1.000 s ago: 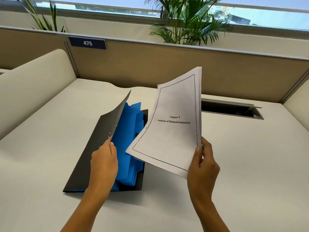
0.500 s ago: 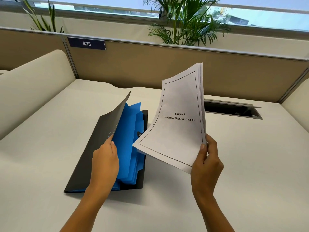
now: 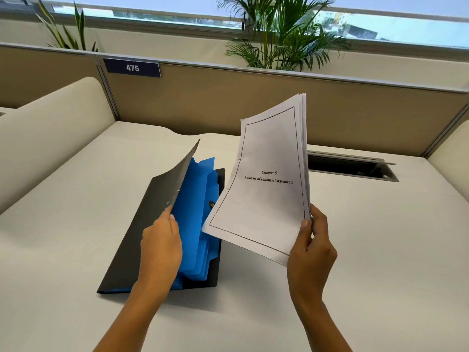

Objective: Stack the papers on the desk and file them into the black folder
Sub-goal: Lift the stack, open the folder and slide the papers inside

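A black folder (image 3: 142, 232) lies on the white desk (image 3: 380, 250), its front cover raised. Blue tabbed dividers (image 3: 195, 212) show inside it. My left hand (image 3: 160, 240) grips the cover's edge and holds it up. A stack of white papers (image 3: 269, 179), the top sheet reading "Chapter 5 Analysis of Financial statements", is held upright in the air to the right of the folder. My right hand (image 3: 311, 247) pinches the stack at its lower right corner. The stack's lower left corner hangs over the folder's right edge.
A rectangular cable slot (image 3: 355, 168) with a raised flap is cut into the desk behind the papers. Beige partition walls (image 3: 203, 102) close off the back and both sides, with a "475" label (image 3: 132, 68). Potted plants (image 3: 281, 34) stand behind the partition.
The paper stack has shifted slightly to the right and stands more upright. My left hand still holds the folder cover in the same place.
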The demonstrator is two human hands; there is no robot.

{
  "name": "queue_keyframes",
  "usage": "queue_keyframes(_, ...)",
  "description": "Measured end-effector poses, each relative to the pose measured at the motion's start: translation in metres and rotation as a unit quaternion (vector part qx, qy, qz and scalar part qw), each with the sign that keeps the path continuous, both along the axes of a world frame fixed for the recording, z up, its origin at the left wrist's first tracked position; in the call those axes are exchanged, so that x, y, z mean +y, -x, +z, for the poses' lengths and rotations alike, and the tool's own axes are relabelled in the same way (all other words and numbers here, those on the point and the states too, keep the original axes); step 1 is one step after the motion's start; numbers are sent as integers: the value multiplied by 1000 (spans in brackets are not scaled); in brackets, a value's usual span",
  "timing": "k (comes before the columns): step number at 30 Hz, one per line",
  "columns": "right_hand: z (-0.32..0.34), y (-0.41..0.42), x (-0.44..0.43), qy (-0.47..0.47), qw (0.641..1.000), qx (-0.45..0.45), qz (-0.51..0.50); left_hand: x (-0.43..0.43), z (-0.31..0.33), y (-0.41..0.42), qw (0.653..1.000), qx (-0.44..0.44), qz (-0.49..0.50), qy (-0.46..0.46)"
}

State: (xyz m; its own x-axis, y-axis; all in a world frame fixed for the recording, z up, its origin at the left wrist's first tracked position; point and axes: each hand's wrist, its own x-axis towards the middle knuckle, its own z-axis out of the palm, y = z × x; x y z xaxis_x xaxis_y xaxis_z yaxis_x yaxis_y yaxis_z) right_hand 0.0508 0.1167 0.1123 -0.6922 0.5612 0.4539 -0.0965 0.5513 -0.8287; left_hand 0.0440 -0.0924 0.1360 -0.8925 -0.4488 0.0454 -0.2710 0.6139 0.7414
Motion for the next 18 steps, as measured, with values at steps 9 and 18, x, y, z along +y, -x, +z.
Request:
queue_keyframes(9,3,-16,-22,-14,999,-35,38,5,-4,-1,1000,-5,0,-3)
queue_keyframes(18,-12,-25,-38,48,985,-135,94,6,-10,-2,1000,3,6,-15)
